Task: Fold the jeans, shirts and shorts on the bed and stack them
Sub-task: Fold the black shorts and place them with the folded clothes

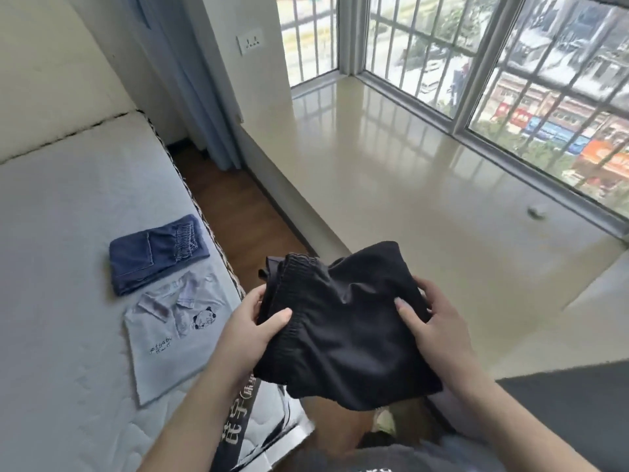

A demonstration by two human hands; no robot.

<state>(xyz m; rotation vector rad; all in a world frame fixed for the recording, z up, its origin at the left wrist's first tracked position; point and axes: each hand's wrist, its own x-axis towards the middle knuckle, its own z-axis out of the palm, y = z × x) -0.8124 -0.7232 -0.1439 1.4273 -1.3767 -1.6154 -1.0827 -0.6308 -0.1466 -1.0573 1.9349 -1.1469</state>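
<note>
Gripping black shorts [340,321], label unreadable

**Bay window, pale sill and a strip of wood floor**

A wide glossy cream stone window ledge [391,172] runs beneath a grey-framed barred window [476,63], with daylight reflecting off its surface. Beyond the bars lie trees and colourful shopfronts. A pale blue curtain [190,80] hangs beside a cream wall carrying a white wall socket plate [251,41]. Brown wooden floorboards [235,206] show between the ledge and a white quilted mattress [68,206], which meets a cream padded headboard [51,80].
</note>
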